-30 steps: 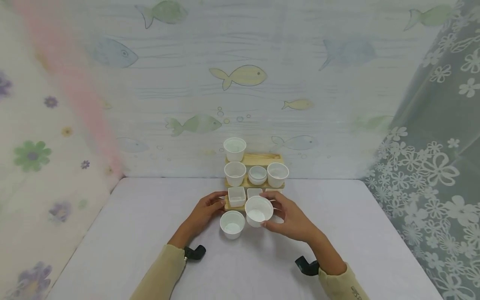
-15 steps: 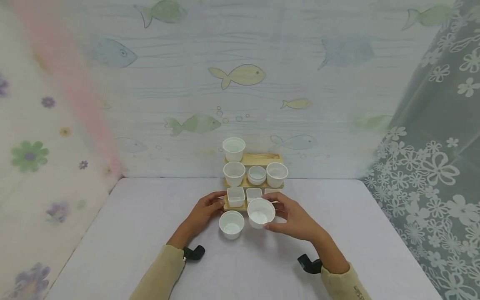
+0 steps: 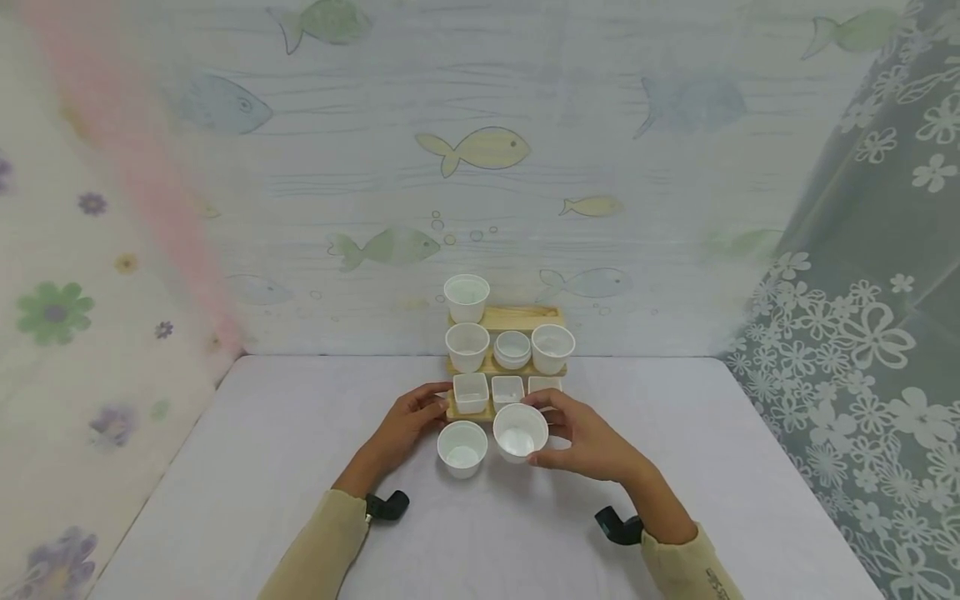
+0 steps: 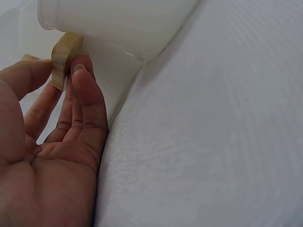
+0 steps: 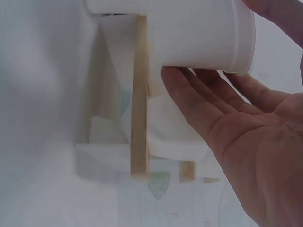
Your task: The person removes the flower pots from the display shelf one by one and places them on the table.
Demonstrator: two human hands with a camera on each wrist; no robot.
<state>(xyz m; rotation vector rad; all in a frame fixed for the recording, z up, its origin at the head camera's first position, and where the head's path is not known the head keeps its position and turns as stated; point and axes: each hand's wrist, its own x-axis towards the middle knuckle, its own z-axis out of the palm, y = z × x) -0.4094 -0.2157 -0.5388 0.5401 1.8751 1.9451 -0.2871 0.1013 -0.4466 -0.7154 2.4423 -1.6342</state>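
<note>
My right hand (image 3: 585,437) holds a round white plastic cup (image 3: 521,432) by its side, thumb in front and fingers behind. The cup is in front of the lowest tier of a stepped wooden stand (image 3: 517,318). In the right wrist view the fingers lie along the wall of the cup (image 5: 199,35). My left hand (image 3: 405,423) pinches the left end of that lowest tier; the left wrist view shows thumb and fingertips on the wooden edge (image 4: 60,61). Another round white cup (image 3: 462,450) stands on the table, left of the held one.
Small square white containers (image 3: 470,393) sit along the lowest tier, the right one partly behind my right hand. Round cups (image 3: 467,348) and a small round tub (image 3: 513,350) fill the middle tier. One cup (image 3: 467,298) tops the upper tier's left end. White cloth covers the table (image 3: 285,467).
The cup in my right hand has shifted slightly toward me and down, showing more of the square containers behind it. My left hand stays on the stand.
</note>
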